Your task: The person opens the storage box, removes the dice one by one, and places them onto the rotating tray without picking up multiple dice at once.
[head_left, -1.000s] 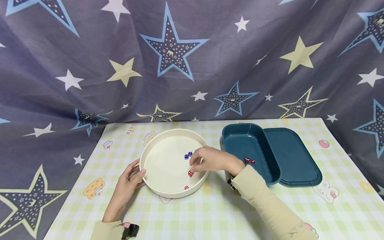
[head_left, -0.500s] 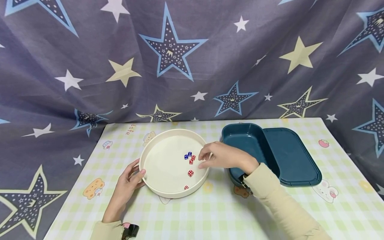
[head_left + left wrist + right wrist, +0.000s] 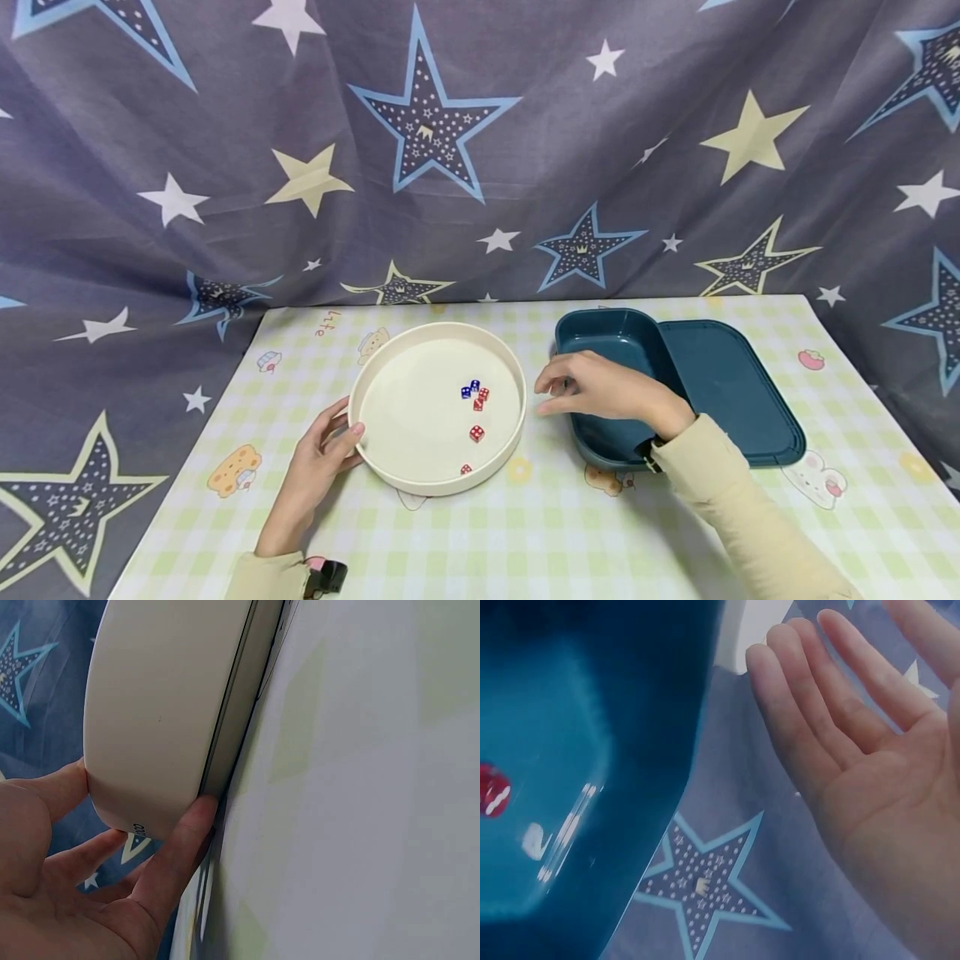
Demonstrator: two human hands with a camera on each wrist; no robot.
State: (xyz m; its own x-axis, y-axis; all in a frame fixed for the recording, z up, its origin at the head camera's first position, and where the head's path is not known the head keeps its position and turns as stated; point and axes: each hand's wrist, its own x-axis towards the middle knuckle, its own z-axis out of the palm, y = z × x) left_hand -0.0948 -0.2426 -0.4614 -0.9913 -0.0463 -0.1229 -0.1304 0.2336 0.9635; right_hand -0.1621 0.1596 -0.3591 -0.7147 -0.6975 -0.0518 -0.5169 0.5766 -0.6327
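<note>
A round cream tray (image 3: pixel 412 417) lies on the table, with two blue dice (image 3: pixel 466 392) and several red dice (image 3: pixel 477 433) in its right half. My left hand (image 3: pixel 324 454) grips the tray's left side, thumb at the rim; the left wrist view shows the fingers (image 3: pixel 176 859) against the outer wall. Over the near-left side of a dark teal box (image 3: pixel 600 329) hovers my right hand (image 3: pixel 611 390), nothing in its loosely bent fingers. It hides part of the box's inside. In the right wrist view a red die (image 3: pixel 493 791) lies in that box.
A teal lid (image 3: pixel 738 392) lies flat against the box's right side. Behind the table hangs a star-patterned curtain (image 3: pixel 510 167). The table wears a green checked cloth (image 3: pixel 480 542) with cartoon prints.
My right hand has drawn back rightward from the tray to the box, letting go of two red dice that now lie beside the blue ones. My left hand stays put.
</note>
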